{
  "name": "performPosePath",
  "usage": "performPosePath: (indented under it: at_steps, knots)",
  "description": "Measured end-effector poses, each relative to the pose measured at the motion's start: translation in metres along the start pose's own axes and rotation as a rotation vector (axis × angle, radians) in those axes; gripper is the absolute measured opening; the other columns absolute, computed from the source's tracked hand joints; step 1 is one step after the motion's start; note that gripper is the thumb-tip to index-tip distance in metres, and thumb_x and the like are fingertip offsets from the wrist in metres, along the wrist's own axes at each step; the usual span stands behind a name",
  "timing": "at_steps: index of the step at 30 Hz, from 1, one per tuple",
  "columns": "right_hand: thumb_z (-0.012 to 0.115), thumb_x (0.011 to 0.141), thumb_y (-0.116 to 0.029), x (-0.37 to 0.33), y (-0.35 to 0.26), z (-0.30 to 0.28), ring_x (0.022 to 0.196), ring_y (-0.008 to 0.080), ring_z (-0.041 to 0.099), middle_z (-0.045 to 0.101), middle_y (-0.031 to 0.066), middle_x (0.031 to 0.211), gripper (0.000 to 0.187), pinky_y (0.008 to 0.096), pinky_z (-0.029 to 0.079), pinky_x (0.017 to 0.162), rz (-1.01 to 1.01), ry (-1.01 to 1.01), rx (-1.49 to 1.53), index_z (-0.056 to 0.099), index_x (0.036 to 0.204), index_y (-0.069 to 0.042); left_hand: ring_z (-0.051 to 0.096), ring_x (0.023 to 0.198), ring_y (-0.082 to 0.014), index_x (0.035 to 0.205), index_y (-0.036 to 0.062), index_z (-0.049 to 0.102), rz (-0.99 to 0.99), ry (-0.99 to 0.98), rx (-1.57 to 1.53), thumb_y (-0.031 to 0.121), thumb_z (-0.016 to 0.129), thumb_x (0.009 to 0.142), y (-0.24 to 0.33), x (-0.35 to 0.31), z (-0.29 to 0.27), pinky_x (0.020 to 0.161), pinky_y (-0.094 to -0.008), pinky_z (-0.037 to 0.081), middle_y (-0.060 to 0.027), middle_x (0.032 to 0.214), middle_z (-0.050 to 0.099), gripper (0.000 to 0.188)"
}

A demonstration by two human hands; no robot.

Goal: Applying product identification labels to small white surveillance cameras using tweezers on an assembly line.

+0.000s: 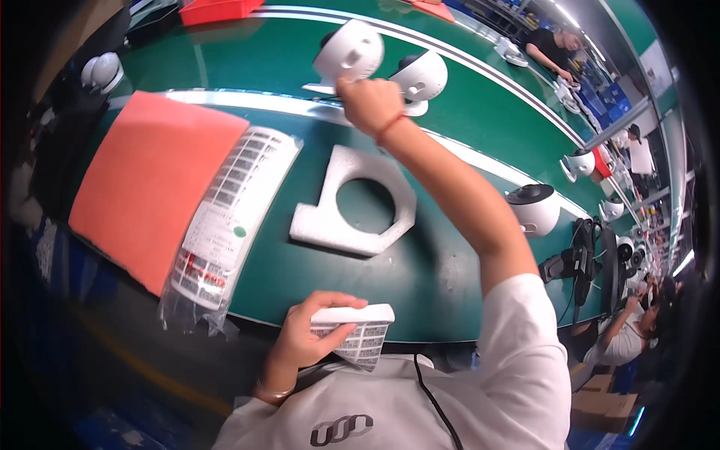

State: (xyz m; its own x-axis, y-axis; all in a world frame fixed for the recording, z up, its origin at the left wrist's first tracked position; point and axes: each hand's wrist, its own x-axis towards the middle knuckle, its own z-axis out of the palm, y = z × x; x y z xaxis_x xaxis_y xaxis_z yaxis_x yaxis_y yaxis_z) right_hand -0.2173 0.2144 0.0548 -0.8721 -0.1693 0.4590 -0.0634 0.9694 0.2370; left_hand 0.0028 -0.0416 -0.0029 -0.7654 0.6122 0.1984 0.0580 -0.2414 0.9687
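My right hand [372,106] reaches far across the bench, its fingers curled at the lower part of a white ball-shaped device on a stand [354,51]. That device tilts, and the fingertips are partly hidden behind it. Just to its right stands a second white ball-shaped device [426,76] with a dark face. Close to my body, my left hand [306,336] grips a folded sheet of labels [365,341], thumb on the printed side. Between the two hands a white foam insert [336,229] with a large round hole lies flat on the green bench.
An orange-pink sheet [154,187] and a plastic-sleeved stack of label sheets [225,214] cover the left side. Another white device [534,208] and black cables [581,259] sit to the right. A red tray [217,10] is at the back. Co-workers [555,51] are along the line.
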Motion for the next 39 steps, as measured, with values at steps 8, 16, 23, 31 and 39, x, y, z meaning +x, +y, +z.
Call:
performPosePath:
  at_steps: [8, 16, 23, 31, 39]
  knots:
    - [0.049, 0.09, -0.016, 0.044, 0.012, 0.106, 0.08, 0.0206, 0.07, 0.072, 0.0029, 0.08, 0.019, 0.0363, 0.055, 0.061, 0.168, -0.02, -0.091, 0.067, 0.096, -0.012, 0.068, 0.094, -0.0199, 0.107, -0.0044, 0.055, -0.031, 0.086, -0.038, -0.009, 0.069, 0.078, -0.007, -0.006, 0.004, 0.082, -0.0301, 0.054, -0.0185, 0.103, 0.07, 0.032]
    - [0.051, 0.085, -0.014, -0.033, 0.051, 0.036, 0.08, 0.0369, 0.07, 0.069, 0.0213, 0.085, 0.028, 0.0469, 0.056, 0.069, 0.32, -0.392, 0.052, 0.048, 0.109, 0.0, 0.069, 0.096, -0.021, 0.106, -0.0028, 0.056, 0.036, -0.002, 0.044, -0.007, 0.07, 0.078, -0.005, 0.001, -0.001, 0.083, -0.0303, 0.054, -0.0173, 0.104, 0.07, 0.032]
    - [0.052, 0.081, -0.02, -0.052, 0.109, 0.023, 0.108, 0.0327, 0.063, 0.065, 0.02, 0.113, 0.037, 0.0422, 0.051, 0.091, 0.51, -0.729, -0.095, 0.065, 0.113, -0.006, 0.068, 0.098, -0.0199, 0.109, -0.0006, 0.057, 0.037, 0.006, 0.043, -0.004, 0.071, 0.08, -0.004, 0.0, 0.001, 0.084, -0.0309, 0.053, -0.0152, 0.106, 0.07, 0.032]
    - [0.065, 0.083, -0.034, -0.053, 0.108, -0.082, 0.082, 0.0353, 0.067, 0.069, 0.0154, 0.085, 0.025, 0.0428, 0.053, 0.074, 0.271, -0.294, -0.003, 0.071, 0.095, -0.013, 0.069, 0.092, -0.0174, 0.106, 0.0005, 0.058, 0.089, 0.118, 0.047, 0.0, 0.074, 0.08, -0.007, -0.003, 0.005, 0.08, -0.0295, 0.054, -0.013, 0.1, 0.071, 0.031]
    - [0.073, 0.077, -0.015, -0.117, 0.015, -0.185, 0.064, 0.0328, 0.06, 0.063, 0.0124, 0.072, 0.015, 0.0395, 0.045, 0.057, -0.073, -0.32, 0.517, 0.064, 0.084, -0.004, 0.069, 0.087, -0.0139, 0.092, 0.0009, 0.058, 0.066, 0.272, -0.076, 0.0, 0.075, 0.079, -0.018, -0.004, 0.012, 0.074, -0.026, 0.054, -0.0114, 0.091, 0.072, 0.021]
